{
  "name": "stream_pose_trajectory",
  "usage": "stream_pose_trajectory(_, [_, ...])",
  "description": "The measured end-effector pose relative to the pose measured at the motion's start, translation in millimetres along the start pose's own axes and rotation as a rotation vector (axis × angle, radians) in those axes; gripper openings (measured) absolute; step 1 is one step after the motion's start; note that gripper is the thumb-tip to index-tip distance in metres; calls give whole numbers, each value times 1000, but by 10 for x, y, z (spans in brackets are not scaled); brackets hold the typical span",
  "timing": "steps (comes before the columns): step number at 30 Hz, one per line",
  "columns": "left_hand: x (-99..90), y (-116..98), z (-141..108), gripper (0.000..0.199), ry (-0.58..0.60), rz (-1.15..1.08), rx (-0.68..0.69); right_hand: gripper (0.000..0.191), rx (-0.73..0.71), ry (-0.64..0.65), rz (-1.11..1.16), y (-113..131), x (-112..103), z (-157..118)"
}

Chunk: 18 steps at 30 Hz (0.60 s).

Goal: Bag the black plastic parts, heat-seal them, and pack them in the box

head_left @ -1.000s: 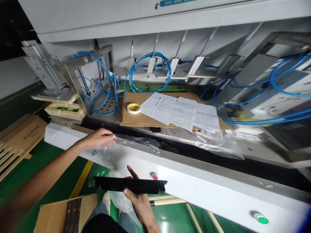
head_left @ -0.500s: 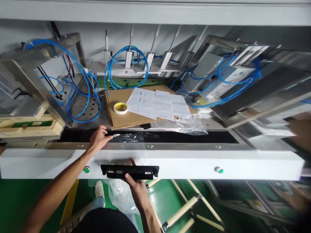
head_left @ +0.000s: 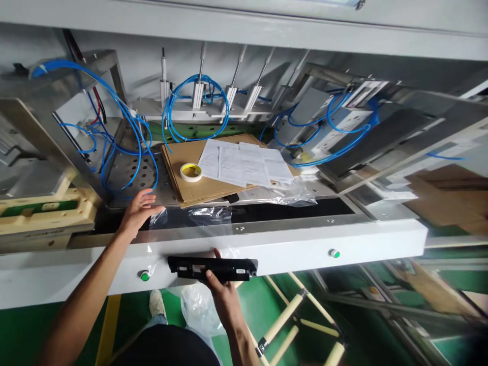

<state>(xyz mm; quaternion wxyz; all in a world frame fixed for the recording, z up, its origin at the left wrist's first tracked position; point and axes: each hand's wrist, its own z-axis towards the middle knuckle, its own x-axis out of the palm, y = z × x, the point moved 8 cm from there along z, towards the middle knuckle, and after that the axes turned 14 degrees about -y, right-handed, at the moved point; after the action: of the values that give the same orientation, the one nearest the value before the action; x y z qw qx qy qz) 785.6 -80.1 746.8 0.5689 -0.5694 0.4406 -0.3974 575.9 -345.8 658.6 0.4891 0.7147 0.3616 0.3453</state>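
My right hand (head_left: 223, 292) holds a long black plastic part (head_left: 213, 268) in front of the white front beam, thumb on the near face and a fingertip showing behind it. The part has small pale labels. My left hand (head_left: 139, 211) is over the beam's inner edge at the left, its fingers apart. Clear plastic film (head_left: 209, 216) lies across the dark slot, one end beside my left thumb.
Brown cardboard (head_left: 179, 185) bears white papers (head_left: 244, 162) and a tape roll (head_left: 191, 172). Blue hoses (head_left: 133, 122) coil around metal frames. Two green buttons, one of them here (head_left: 145, 275), sit on the beam. Below is a plastic bag (head_left: 200, 307).
My left hand has moved left and its fingers have spread from the film. The black part in my right hand has shifted slightly right. The view has turned a little.
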Motion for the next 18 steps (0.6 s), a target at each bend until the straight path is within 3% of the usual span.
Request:
stream_pose_trajectory(2, [-179, -213, -95, 55, -117, 103, 199, 73, 76, -16, 23, -31, -30, 6])
stream_pose_trajectory(4, [-242, -383, -357, 31, -144, 227, 445, 79, 118, -31, 38, -41, -52, 18])
stream_pose_trajectory(6, [-148, -394, -700, 18, -38, 330, 662, 85, 132, -41, 57, -39, -68, 39])
stream_pose_trajectory(8, [19, -227, -991, 20, 123, 419, 804, 89, 143, -42, 84, -42, -87, 63])
stream_pose_trajectory(10, [150, 22, -1128, 28, 220, 525, 872, 92, 157, -42, 118, -50, -117, 83])
stream_pose_trajectory(13, [216, 276, -1111, 34, 253, 633, 916, 100, 162, -39, 151, -38, -176, 92])
stream_pose_trajectory(15, [176, 265, -1078, 35, 236, 623, 930, 103, 146, -50, 132, 5, -225, 81])
stream_pose_trajectory(18, [29, 24, -1109, 38, 164, 529, 903, 102, 112, -61, 58, 138, -259, 34])
